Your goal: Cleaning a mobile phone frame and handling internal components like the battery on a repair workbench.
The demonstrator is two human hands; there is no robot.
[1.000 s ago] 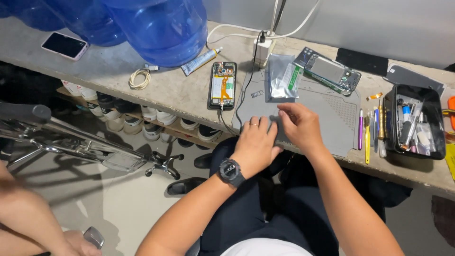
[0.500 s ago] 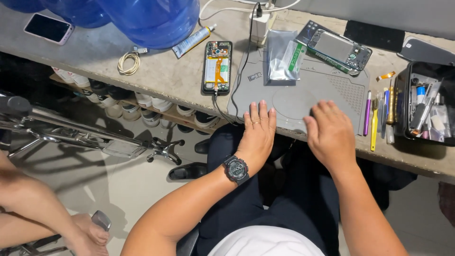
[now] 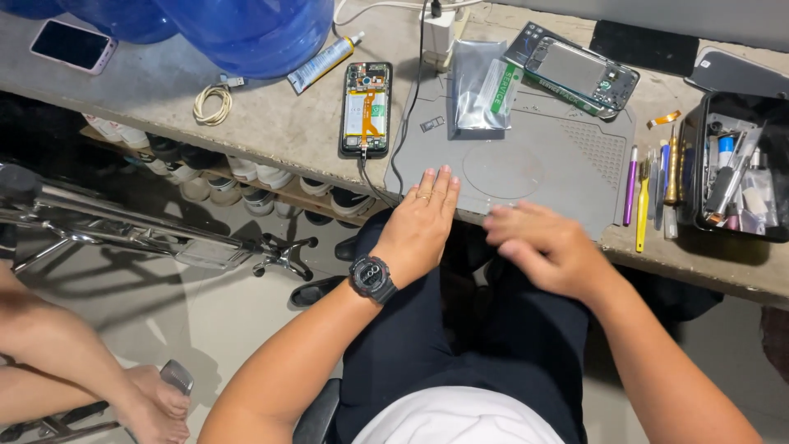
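- The grey rubber work mat (image 3: 526,156) lies flat on the concrete table (image 3: 271,123), its near edge flush with the table's front edge.
- The left hand (image 3: 419,226) rests palm down on the mat's near-left edge, fingers straight and together, holding nothing; a ring sits on one finger and a black digital wristwatch (image 3: 372,278) is on the wrist.
- The right hand (image 3: 546,247) hovers at the mat's near edge, just beside the left hand, blurred; fingers loosely extended, nothing visibly held.
- On the mat's far side lies a silver antistatic bag with a green-and-white label (image 3: 481,86); a small metal tray part (image 3: 431,124) lies just left of it.
- An opened smartphone showing its orange-marked battery (image 3: 366,107) lies left of the mat, a cable plugged into its near end.
- A second opened phone frame (image 3: 582,70) lies on a box at the mat's far-right corner.
- Coloured pry tools and screwdrivers (image 3: 649,185) lie in a row right of the mat, beside a black tool tray (image 3: 734,173).
- Further left: a white glue tube (image 3: 323,62), a coiled white cable (image 3: 212,104), blue water jugs (image 3: 246,29), a pink-cased phone (image 3: 72,45).
- Another person's bare feet (image 3: 152,403) show at lower left on the floor.
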